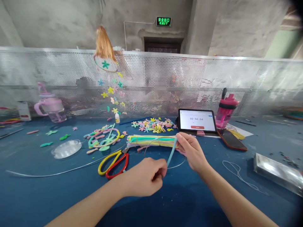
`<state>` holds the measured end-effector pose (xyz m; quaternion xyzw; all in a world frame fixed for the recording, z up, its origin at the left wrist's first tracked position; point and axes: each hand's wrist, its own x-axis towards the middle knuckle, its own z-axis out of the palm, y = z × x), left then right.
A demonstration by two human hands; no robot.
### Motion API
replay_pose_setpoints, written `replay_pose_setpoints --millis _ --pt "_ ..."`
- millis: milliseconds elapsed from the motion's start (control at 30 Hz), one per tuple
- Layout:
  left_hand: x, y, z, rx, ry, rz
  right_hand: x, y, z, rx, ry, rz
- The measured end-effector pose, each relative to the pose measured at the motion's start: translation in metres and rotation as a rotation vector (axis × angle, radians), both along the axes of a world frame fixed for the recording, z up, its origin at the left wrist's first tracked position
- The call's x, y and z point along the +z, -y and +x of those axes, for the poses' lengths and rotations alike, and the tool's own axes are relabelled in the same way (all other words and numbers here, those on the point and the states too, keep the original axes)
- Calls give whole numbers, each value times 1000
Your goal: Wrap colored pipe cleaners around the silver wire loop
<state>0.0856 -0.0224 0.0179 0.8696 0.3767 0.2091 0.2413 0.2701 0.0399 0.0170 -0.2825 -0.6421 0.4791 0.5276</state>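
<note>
A light blue pipe cleaner [172, 153] runs slanting between my two hands. My left hand [151, 175] is closed in a fist around its lower end. The fingertips of my right hand [190, 149] pinch its top end against a thin wire ring [155, 139], whose curve shows on both sides of the pipe cleaner. Part of that ring is hidden by my hands. Just behind lies a bundle of pastel pipe cleaners [151, 140]. Scissors [115, 164] with one yellow and one red handle rest left of the bundle, near my left forearm.
Small pipe-cleaner flowers [153, 125] are piled behind the bundle. A tablet [197, 120] showing a timer stands beside a pink cup [226, 112] and a phone [232, 139]. Leftward are a decorated hoop [118, 135], a clear dish [67, 148] and a lilac cup [52, 107].
</note>
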Motion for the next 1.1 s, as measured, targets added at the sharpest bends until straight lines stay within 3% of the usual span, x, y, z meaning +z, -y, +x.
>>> replay_pose_setpoints --millis 200,400,533,667,800,900,1000,1100 --pt "-4 2 2 -5 10 -18 -2 1 -3 -7 111 132" --pt "-1 3 2 3 -9 -39 2 4 -2 -217 345 329" --pt "-2 4 1 29 5 -66 2 5 -3 -229 352 380" --pt "-6 3 2 123 230 -210 1 12 -8 -193 335 413" --pt "-11 -1 6 11 642 -463 -2 23 -14 -95 368 385" --pt "-12 -2 8 10 899 -679 -4 28 -17 -43 394 390" --pt "-11 -1 8 4 949 -803 -4 28 -17 -79 406 433" --pt "-11 1 8 -4 905 -752 -3 28 -16 -55 387 423"
